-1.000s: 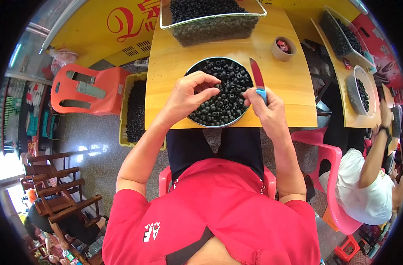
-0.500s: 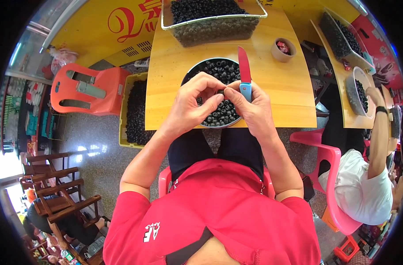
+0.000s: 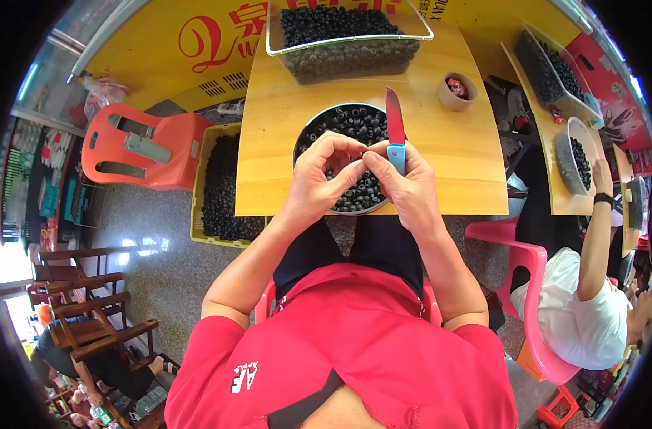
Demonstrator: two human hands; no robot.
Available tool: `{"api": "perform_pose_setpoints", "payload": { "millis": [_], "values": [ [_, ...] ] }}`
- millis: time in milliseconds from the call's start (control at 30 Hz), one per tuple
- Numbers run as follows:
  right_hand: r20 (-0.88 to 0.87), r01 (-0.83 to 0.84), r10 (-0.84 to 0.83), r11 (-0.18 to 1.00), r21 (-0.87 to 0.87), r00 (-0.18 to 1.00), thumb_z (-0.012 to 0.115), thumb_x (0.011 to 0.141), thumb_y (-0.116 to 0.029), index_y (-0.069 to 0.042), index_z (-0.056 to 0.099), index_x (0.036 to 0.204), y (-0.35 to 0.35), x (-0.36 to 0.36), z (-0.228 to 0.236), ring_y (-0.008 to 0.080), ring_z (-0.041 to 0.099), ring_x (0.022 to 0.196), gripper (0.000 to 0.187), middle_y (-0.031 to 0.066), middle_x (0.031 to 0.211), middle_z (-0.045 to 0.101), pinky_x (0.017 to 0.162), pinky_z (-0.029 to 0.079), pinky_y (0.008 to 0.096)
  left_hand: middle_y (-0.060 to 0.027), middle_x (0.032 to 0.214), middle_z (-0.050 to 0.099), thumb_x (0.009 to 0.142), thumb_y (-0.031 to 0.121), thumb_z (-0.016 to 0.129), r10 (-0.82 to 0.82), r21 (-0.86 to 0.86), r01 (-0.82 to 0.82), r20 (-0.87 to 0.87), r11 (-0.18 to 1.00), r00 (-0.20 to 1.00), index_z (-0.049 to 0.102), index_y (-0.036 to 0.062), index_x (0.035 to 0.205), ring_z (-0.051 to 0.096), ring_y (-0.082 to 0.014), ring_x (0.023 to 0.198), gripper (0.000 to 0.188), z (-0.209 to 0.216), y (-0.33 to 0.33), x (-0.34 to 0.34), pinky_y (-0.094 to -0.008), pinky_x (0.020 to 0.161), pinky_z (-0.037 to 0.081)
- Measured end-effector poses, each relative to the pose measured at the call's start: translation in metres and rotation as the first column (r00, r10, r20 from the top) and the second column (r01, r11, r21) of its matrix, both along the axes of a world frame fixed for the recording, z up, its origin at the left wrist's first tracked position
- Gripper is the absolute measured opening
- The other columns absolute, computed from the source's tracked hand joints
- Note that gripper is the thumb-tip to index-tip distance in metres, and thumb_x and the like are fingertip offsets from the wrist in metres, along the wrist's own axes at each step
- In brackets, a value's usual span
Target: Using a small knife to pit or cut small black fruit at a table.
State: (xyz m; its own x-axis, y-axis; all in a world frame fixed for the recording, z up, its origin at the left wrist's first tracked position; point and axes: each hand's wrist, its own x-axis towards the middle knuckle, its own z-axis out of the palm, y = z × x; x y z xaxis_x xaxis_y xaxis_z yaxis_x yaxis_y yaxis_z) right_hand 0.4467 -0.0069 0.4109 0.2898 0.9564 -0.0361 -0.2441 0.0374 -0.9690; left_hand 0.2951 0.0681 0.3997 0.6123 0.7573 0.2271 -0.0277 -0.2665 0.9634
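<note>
My left hand (image 3: 323, 175) and my right hand (image 3: 406, 184) meet fingertip to fingertip above a round bowl (image 3: 349, 104) of small black ring-like pieces (image 3: 363, 129). The fingers of the left hand are pinched together; whatever sits in that pinch is too small to make out. Folded into my right hand is a knife with a light blue handle (image 3: 395, 155) and a red blade (image 3: 394, 114). Its blade points up and away from me, beside the bowl's right rim. The right thumb reaches across to the left fingertips.
A clear bin (image 3: 351, 45) of black pieces stands at the table's far side, a small cup (image 3: 464, 102) to its right. Left of the table is a yellow crate (image 3: 198, 189), beside an orange chair (image 3: 179, 136). At right, a co-worker's hand (image 3: 602, 179) is near another bowl (image 3: 563, 161).
My hands stay together over the bowl, with the knife still in the right one. The view has shifted slightly. At the right, the co-worker's arm has moved.
</note>
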Motion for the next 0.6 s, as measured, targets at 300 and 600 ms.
{"api": "perform_pose_setpoints", "payload": {
  "millis": [300,600],
  "values": [
    [-0.028,-0.024,0.024,1.0,-0.002,0.999,0.071,0.087,-0.02,-0.005,0.063,0.088,0.001,0.006,0.003,0.0009,0.041,0.049,0.017,-0.0052,0.064,0.054,0.042,0.028,0.0172,-0.0051,0.102,0.056,0.089,0.001,0.063,-0.051,-0.159,0.08,0.184,0.984,0.982,0.062,-0.0018,0.105,0.057,-0.0121,0.097,0.016,-0.001,-0.003,0.004,-0.0245,0.088,0.045],
    [-0.234,-0.14,0.131,0.99,-0.022,0.963,0.067,0.09,-0.02,-0.005,0.063,0.089,0.002,0.01,0.001,0.0008,0.039,0.048,0.015,-0.0045,0.065,0.055,0.042,0.026,0.0171,-0.0056,0.095,0.056,0.085,-0.002,0.066,0.02,-0.044,-0.01,0.234,0.999,0.972,0.065,-0.003,0.098,0.056,-0.0125,0.088,0.013,-0.004,-0.009,0.004,-0.0228,0.077,0.046]
  ]
}}
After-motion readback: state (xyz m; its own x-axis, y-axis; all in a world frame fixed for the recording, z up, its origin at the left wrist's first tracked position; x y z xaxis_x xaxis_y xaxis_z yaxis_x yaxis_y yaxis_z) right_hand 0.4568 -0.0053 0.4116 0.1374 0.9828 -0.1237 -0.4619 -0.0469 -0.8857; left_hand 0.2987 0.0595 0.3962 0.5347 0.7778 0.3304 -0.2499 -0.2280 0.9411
